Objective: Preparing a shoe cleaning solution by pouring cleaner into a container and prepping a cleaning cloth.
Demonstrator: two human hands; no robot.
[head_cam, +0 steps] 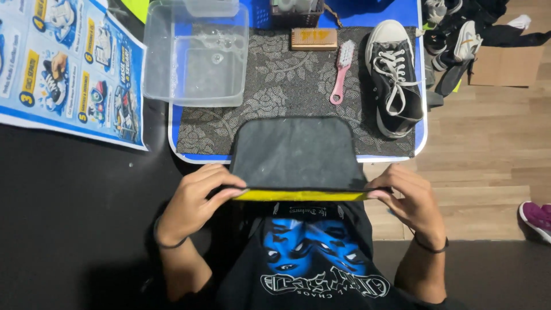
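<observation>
A dark grey cloth [295, 152] with a yellow underside edge is stretched flat between my two hands over the near edge of the table. My left hand [198, 201] pinches its near left corner, and my right hand [410, 198] pinches its near right corner. The cloth's far end lies on the patterned mat [275, 103]. A black and white high-top sneaker [393, 80] lies on the mat at the right. A pink brush [342, 72] rests beside it, and a wooden brush block [313, 39] sits at the back.
A clear plastic tub [195, 54] with a little water stands at the mat's left. A printed instruction poster [69, 69] lies at far left. More shoes [459, 40] and cardboard [508, 66] lie on the wooden floor at right, with a purple shoe [536, 218] lower right.
</observation>
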